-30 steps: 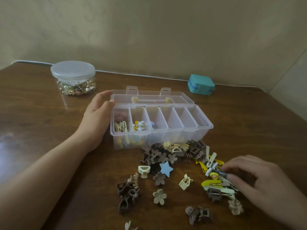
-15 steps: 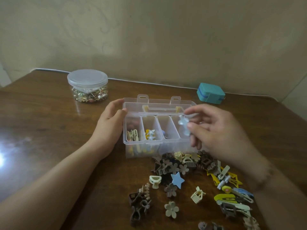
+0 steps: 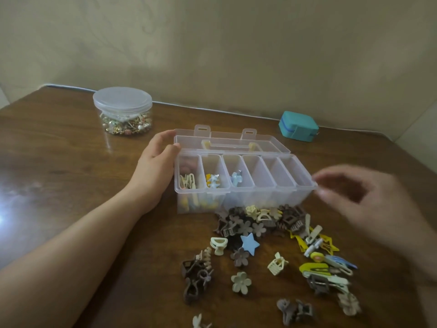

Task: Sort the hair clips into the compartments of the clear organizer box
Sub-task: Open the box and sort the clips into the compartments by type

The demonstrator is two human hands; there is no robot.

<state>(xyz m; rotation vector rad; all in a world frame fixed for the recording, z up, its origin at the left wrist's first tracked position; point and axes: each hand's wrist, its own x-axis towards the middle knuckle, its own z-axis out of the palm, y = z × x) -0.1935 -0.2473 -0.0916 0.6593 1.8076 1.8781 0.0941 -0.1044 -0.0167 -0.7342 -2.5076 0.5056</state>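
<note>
**Left hand steadies the organizer while the right hovers blurred beside it**

The left hand (image 3: 156,166) rests flat against the left end wall of the clear organizer box (image 3: 246,196), fingers loosely curled around its back corner and thumb at the rim; it grips nothing else. The right hand (image 3: 371,207) hangs in the air just off the box's right end, blurred, fingers spread and bent with nothing visible in them.

The box stands on the brown wooden table (image 3: 59,185) with its lid (image 3: 227,142) folded back. Six compartments run left to right. The leftmost holds cream clips (image 3: 188,181), the second a yellow and pale cluster (image 3: 212,181), the third a light blue clip (image 3: 236,178); the three to the right look bare.

Just in front of the box lies a heap of brown and cream claw clips (image 3: 260,220). Spread nearer the camera are a blue star clip (image 3: 249,243), a brown flower clip (image 3: 240,256), a cream flower clip (image 3: 241,282), a cream basket-shaped clip (image 3: 277,263) and dark brown claw clips (image 3: 196,275). To the right sit yellow star snap clips (image 3: 327,245) and long yellow and blue snap clips (image 3: 328,266).

At the back left stands a lidded clear jar (image 3: 123,110) of small gold-toned pieces; at the back right, a teal case (image 3: 298,126) near the wall.
</note>
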